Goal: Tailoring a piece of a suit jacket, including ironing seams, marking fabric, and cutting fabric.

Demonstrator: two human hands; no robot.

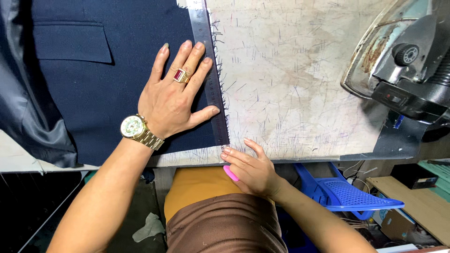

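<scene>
Across the upper left of the frame a navy jacket lies flat on a scarred, chalk-marked table, its flap pocket near the top left corner and grey lining folded out along the left edge. Left hand is spread flat, palm down, on the cloth, fingers splayed and the thumb and fingertips lapping onto a metal ruler; it grips nothing, and the pressing posture appears meant to pin both cloth and ruler so neither shifts. Said ruler runs from top centre down to the table's near edge, laid exactly along the jacket's right border, in my judgement as a straight guide. A gold watch sits on the wrist and a red-stoned ring on one finger. Right hand, at lower centre, is curled loosely at the table's edge just beside the ruler's lower end, holding a pink chalk piece beneath the fingers. At upper right an iron rests tilted, well apart from both hands. A blue plastic chair stands below the table at right. Flat brown cardboard lies at lower right; no label on it can be made out.
</scene>
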